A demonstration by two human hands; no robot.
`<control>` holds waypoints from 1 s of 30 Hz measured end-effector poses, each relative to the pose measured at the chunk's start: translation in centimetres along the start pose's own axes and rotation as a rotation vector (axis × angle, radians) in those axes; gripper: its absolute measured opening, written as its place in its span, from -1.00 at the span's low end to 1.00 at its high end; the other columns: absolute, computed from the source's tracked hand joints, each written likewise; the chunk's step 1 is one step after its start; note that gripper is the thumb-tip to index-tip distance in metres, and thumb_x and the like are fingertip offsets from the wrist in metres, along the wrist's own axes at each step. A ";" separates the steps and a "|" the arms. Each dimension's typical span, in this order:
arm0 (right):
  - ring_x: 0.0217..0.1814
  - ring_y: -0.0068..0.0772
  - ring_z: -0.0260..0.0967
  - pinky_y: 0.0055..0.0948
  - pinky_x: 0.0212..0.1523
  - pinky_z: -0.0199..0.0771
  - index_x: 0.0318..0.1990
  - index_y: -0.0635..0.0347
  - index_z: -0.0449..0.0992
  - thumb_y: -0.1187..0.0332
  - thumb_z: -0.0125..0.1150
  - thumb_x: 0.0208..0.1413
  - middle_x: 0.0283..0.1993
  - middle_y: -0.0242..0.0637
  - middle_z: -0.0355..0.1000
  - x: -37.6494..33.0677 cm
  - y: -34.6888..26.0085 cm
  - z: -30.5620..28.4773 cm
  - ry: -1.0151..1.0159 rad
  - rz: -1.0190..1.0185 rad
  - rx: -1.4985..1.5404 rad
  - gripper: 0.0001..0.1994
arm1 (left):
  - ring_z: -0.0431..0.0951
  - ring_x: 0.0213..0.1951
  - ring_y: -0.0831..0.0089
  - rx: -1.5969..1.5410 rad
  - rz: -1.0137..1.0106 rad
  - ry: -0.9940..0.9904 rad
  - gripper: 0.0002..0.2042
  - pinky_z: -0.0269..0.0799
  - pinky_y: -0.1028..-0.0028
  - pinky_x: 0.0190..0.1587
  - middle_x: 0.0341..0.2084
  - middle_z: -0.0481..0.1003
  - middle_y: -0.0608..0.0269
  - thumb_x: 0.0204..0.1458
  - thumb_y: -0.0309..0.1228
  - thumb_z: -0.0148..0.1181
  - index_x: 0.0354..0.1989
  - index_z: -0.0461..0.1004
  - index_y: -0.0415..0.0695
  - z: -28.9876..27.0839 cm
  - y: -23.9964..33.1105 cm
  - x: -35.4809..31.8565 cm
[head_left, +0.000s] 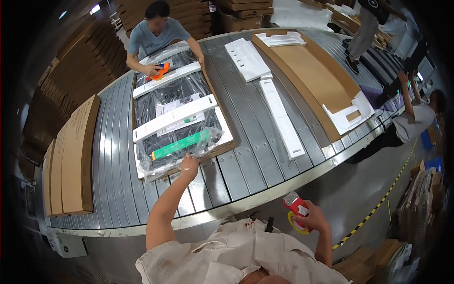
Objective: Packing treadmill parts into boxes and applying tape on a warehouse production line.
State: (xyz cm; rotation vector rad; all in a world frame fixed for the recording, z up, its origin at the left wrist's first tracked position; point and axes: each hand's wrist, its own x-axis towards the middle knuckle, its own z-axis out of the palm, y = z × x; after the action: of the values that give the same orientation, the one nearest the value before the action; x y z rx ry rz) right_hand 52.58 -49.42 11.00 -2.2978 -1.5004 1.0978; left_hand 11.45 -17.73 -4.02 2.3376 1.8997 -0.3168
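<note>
My left hand (189,164) reaches onto the near edge of an open carton, its fingers bent against the clear plastic film (215,137). Under the film lies a dark flat panel (146,106), with white foam bars (175,118) across it, a printed sheet (177,105) and a long green strip (182,144). Low on the right, off the conveyor, my right hand (313,217) grips a red tape dispenser (296,206) with a yellow roll. Across the carton, a co-worker (158,35) holds an orange tape dispenser (161,72) over it; their other hand is at its side.
The slatted metal conveyor (241,161) carries loose foam pieces (281,118) and an open carton lid (312,61) on the right. Closed cartons (75,156) stand at its left end. Other people (416,118) are at the right. Yellow-black tape (378,208) marks the floor.
</note>
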 end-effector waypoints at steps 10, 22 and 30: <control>-0.23 -0.05 0.50 -0.25 -0.17 0.47 0.02 0.23 0.37 -0.09 0.40 -0.31 -0.25 -0.04 0.52 -2.2 -0.1 -0.1 0.017 0.048 0.010 -0.25 | 0.49 -0.14 0.00 -0.201 0.329 0.427 -0.58 0.45 0.22 -0.13 -0.08 0.40 -0.08 -0.08 -0.47 0.11 0.02 0.30 -0.15 -1.0 5.2 7.3; -0.31 -0.10 0.52 -0.27 -0.27 0.50 0.01 0.20 0.38 -0.07 0.39 -0.29 -0.30 -0.07 0.52 -3.1 1.6 0.6 0.105 0.071 0.094 -0.29 | 0.53 -0.29 0.04 -0.134 0.435 0.280 -0.88 0.46 0.19 -0.25 -0.35 0.50 0.02 0.02 -0.43 0.00 -0.34 0.48 -0.10 1.1 4.8 6.9; -0.46 -0.20 0.52 -0.33 -0.41 0.50 0.04 0.19 0.37 -0.07 0.36 -0.26 -0.36 -0.09 0.52 -2.2 0.6 -0.5 0.011 0.154 0.170 -0.29 | 0.52 -0.19 0.12 0.002 0.298 0.245 -0.68 0.49 0.24 -0.23 -0.13 0.35 0.04 0.00 -0.35 0.09 -0.05 0.31 -0.13 1.3 5.3 8.6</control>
State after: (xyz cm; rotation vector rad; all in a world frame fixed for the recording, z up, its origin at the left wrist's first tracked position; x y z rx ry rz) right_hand 52.88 -51.48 12.12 -2.3275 -1.1915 1.1987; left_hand 18.15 -10.93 -7.48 2.7185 1.5993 -0.0041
